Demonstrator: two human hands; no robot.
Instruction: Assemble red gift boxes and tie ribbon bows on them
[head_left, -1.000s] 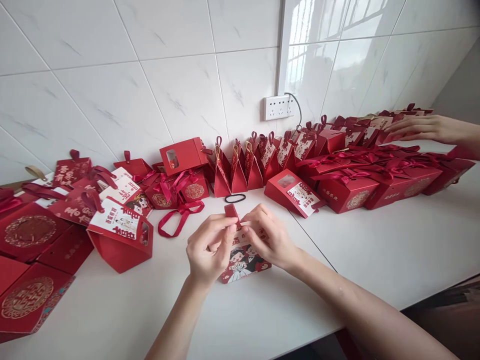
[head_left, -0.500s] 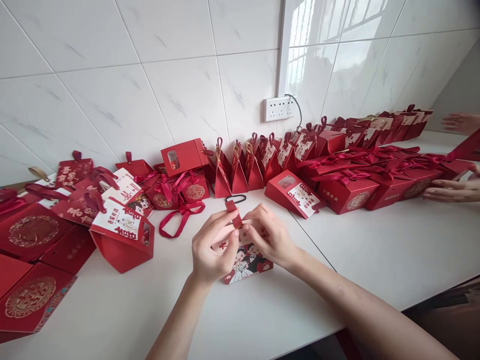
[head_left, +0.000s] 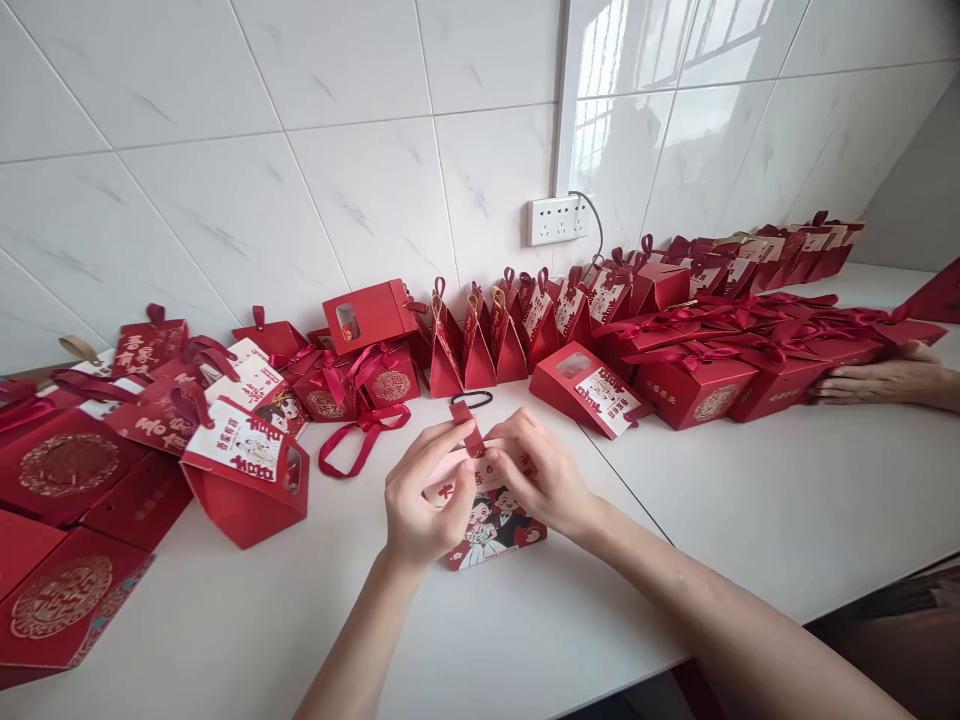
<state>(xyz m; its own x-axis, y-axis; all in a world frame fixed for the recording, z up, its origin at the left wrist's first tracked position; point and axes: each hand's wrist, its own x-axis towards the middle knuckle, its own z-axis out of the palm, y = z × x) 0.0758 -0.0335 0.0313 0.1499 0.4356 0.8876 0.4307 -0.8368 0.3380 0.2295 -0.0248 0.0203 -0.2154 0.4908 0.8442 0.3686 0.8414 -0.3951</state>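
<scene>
In front of me a red gift box (head_left: 491, 537) with a cartoon bride and groom printed on it stands on the white table. A short red ribbon loop (head_left: 470, 432) rises from its top. My left hand (head_left: 429, 488) is curled at the box's left side, its fingertips closed on the ribbon. From the right, my right hand (head_left: 544, 472) pinches the top edge of the box by the ribbon's base. The fingers partly hide the upper part of the box. Just behind the ribbon lies a thin black loop (head_left: 480, 393).
Red gift boxes crowd the left, including one with a white label (head_left: 244, 500). A tilted windowed box (head_left: 581, 385) and ribboned boxes (head_left: 697, 385) lie to the right. A loose red ribbon (head_left: 352, 455) is nearby. Another person's hand (head_left: 874, 382) touches boxes at far right.
The other person's near hand has moved left against the ribboned boxes, and their upper hand has left the view. My own hands and the box look nearly unchanged.
</scene>
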